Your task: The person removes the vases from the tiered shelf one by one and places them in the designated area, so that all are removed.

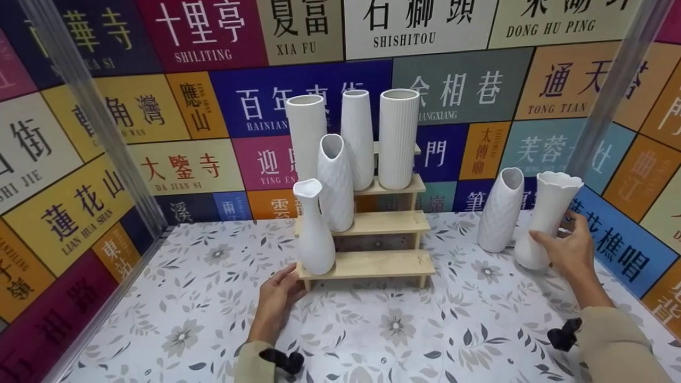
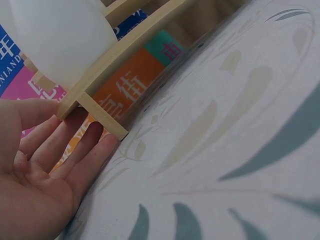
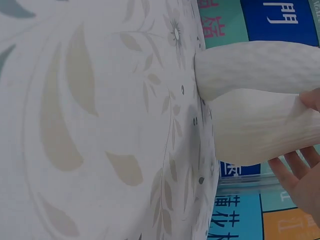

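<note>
a patchwork wall [image 1: 463, 96] in navy, yellow, orange and magenta — bearing chinese characters, many with latin letters beneath — stands behind and on both sides. translucent strips [image 1: 94, 106] run up its two corners, and below lies a white tablecloth [image 1: 346, 319] with grey flowers.

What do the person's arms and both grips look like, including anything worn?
A plain beige fabric left sleeve and matching beige right sleeve end near the wrists. Each side carries a small black device: left device, right device. The ungloved left grip and ungloved right grip have human fingers. No cables show.
</note>
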Motion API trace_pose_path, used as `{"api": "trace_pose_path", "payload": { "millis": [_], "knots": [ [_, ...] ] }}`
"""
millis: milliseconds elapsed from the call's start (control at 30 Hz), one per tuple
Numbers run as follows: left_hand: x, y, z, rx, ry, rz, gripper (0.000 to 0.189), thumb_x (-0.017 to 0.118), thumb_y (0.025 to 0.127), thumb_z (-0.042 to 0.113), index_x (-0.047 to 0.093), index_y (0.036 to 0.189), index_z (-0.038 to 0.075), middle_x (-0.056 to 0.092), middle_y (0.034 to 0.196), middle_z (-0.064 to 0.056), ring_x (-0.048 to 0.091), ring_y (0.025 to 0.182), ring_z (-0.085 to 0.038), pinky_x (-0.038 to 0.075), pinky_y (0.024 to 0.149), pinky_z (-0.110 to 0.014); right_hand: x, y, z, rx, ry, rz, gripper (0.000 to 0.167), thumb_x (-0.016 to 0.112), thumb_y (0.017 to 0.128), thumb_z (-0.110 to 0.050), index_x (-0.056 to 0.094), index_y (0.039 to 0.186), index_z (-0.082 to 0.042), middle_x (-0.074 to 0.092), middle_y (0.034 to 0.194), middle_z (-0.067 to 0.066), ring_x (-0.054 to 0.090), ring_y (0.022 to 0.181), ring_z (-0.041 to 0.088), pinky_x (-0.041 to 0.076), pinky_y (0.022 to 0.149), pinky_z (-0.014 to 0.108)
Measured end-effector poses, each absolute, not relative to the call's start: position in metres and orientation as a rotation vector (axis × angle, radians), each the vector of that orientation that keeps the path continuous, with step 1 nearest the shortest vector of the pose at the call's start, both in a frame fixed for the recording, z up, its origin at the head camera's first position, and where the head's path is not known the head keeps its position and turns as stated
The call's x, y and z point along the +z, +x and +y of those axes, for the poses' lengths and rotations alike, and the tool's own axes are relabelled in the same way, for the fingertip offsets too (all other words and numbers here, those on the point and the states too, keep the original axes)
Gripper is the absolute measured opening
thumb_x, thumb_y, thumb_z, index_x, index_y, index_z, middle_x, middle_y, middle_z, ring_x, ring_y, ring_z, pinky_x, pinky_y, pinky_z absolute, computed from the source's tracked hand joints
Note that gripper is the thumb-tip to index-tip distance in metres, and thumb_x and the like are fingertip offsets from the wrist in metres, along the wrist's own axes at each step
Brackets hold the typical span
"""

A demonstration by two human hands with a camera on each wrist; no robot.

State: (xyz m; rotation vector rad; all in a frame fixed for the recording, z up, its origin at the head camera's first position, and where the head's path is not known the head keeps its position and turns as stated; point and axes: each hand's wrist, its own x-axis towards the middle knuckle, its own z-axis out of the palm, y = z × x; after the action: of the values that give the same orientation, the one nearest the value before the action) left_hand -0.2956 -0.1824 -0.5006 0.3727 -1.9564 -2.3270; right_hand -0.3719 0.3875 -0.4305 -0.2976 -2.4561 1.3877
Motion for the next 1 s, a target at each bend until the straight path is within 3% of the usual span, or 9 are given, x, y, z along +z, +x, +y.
{"api": "trace_pose_path", "payload": {
  "millis": [667, 1000],
  "knots": [
    [-0.499, -0.299, -0.180, -2.304, 0.393, -1.978, 0.045, 0.056, 0.103, 0.020, 0.051, 0.146, 0.007, 0.052, 0.147, -0.024, 0.060, 0.128, -0.035, 0.058, 0.098, -0.038, -0.434, -0.412, 0.382, 1.409, -0.460, -2.390, 0.088, 0.068, 0.093, -0.029, 0.013, 0.158, -0.008, 0.028, 0.161, 0.022, 0.035, 0.143, 0.041, 0.034, 0.119, 0.057],
    [-0.501, -0.299, -0.182, -2.290, 0.368, -1.956, 0.045, 0.056, 0.102, 0.018, 0.052, 0.144, 0.004, 0.058, 0.140, -0.027, 0.067, 0.117, -0.029, 0.060, 0.093, -0.036, -0.433, -0.417, 0.380, 1.471, -0.461, -2.378, 0.086, 0.067, 0.095, -0.022, 0.010, 0.158, -0.008, 0.025, 0.163, 0.020, 0.032, 0.145, 0.038, 0.031, 0.122, 0.054]
  ]
}}
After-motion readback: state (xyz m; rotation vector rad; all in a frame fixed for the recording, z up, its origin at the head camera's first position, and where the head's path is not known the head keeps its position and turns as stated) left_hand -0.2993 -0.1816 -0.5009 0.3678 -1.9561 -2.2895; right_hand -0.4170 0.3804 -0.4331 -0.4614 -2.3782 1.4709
